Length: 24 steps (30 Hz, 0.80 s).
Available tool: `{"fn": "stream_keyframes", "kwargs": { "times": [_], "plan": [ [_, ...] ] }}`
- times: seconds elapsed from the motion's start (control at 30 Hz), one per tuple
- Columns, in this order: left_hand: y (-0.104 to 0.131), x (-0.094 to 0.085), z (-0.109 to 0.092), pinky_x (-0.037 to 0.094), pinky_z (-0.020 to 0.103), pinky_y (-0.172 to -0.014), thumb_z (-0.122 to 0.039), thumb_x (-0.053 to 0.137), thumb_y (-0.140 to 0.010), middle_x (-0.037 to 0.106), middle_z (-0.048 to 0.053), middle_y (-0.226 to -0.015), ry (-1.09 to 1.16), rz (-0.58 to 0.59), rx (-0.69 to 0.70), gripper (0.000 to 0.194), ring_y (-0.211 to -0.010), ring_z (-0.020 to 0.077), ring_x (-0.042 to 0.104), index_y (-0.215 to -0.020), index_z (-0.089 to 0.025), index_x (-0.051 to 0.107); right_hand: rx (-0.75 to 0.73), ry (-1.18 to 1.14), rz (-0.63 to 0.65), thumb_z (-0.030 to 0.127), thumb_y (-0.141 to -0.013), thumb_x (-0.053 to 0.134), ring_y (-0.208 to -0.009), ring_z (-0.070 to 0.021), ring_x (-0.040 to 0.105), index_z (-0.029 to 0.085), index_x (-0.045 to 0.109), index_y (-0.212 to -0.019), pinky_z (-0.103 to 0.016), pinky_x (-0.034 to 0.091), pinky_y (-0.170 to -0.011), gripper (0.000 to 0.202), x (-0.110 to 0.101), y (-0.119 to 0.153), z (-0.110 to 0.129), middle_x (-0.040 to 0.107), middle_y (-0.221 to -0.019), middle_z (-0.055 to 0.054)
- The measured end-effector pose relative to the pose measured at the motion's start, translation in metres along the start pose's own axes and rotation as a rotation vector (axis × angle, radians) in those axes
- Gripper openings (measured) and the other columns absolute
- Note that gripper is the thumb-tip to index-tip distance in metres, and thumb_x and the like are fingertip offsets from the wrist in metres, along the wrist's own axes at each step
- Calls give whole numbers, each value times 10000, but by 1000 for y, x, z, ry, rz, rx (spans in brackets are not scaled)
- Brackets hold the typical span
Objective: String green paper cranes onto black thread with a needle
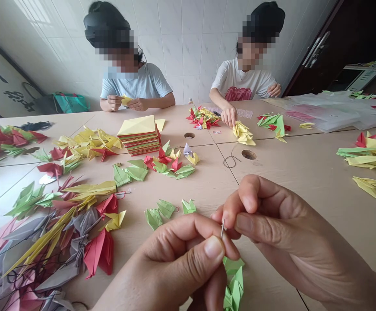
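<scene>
Two hands: both meet over the near edge of the tabletop [304, 181], fingertips almost touching.
Left hand [178, 263]: fingers closed together, thumb and forefinger pinched on the lower part of a needle [222, 228]; a green paper crane [235, 283] hangs just under this hand.
Right hand [272, 216]: thumb and forefinger closed on the needle's upper end, coming in from the right.
Needle: upright, only a short bare stretch showing between the two pinches.
Thread: too fine to make out at the needle.
Doing it well, as I judge it: keep the left pinch low and steady so the crane does not swing, and let the right hand draw straight along the needle, not sideways, so the paper does not tear.
Just beyond the hands: three small green cranes [166, 209] lying loose.
To the left: a heap of strung cranes [55, 242], grey, yellow and red.
Farther off: a stack of paper squares [140, 134], and two people across the tabletop folding paper of their own.
</scene>
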<state>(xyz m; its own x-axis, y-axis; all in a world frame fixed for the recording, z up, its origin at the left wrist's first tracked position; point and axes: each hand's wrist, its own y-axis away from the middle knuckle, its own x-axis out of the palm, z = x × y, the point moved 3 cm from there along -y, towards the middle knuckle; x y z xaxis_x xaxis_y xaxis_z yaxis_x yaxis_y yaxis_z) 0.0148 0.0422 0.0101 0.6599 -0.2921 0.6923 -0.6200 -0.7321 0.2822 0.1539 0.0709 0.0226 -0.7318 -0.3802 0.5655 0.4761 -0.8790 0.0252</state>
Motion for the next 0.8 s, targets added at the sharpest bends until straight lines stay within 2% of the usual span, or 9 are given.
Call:
{"fn": "stream_keyframes", "kwargs": {
  "times": [0.17, 0.37, 0.6, 0.8],
  "plan": [
    [0, 1, 1, 243, 131, -432, -260, 568, -870, 460, -42, -483, -4, 15, 6, 137, -431, 39, 334, -806, -191, 668, -30, 37, 20, 91, -841, 625, -788, -82, 643, 219, 562, -757, -194, 501, -719, 166, 0, 1, 1, 705, -822, 36],
    [1, -1, 2, 224, 134, -431, -277, 594, -854, 445, -52, -465, 4, -32, 12, 120, -412, 30, 317, -803, -198, 667, -52, 76, 16, 94, -836, 631, -770, -87, 645, 220, 570, -760, -211, 508, -728, 159, 0, 2, 1, 707, -824, 29],
    [1, -2, 1, 207, 129, -402, -310, 586, -858, 423, -57, -451, -55, -10, -12, 137, -410, 38, 287, -809, -212, 669, -16, 53, 22, 94, -840, 629, -777, -71, 642, 218, 572, -763, -179, 507, -729, 157, 0, 1, 1, 709, -824, 34],
    [0, -2, 1, 251, 123, -426, -284, 555, -880, 442, -49, -479, -49, 40, -25, 139, -434, 42, 329, -837, -217, 670, -28, 7, 12, 103, -848, 623, -751, -63, 637, 218, 559, -769, -170, 505, -708, 153, -1, 1, 2, 700, -820, 44]
  ]
}}
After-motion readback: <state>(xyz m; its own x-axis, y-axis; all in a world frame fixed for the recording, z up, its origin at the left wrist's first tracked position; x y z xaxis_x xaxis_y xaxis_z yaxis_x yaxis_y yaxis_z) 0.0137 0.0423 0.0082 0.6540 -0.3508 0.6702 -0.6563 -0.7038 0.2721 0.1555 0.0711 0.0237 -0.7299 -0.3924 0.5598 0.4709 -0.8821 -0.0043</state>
